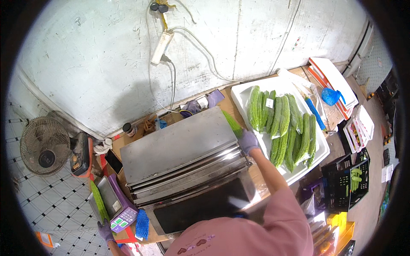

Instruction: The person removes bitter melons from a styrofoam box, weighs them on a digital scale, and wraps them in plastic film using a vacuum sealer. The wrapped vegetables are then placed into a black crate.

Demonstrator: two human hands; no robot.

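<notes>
In the head view, my left hand, in a grey-purple glove, grips the lower end of a long green ridged gourd on the pan of a purple digital scale. My right hand, gloved alike, is at the right end of a metal film-wrapping machine, on another green gourd; the fingers are partly hidden. Just right of it, a white foam tray holds several gourds wrapped in clear film, one bearing a label. The machine's dark plate lies nearest my body.
A phone, a small jar and a blue net sleeve lie around the machine. A fan stands far left. Foam lids and a blue bag are at the right, black crates below. A power strip hangs on the wall.
</notes>
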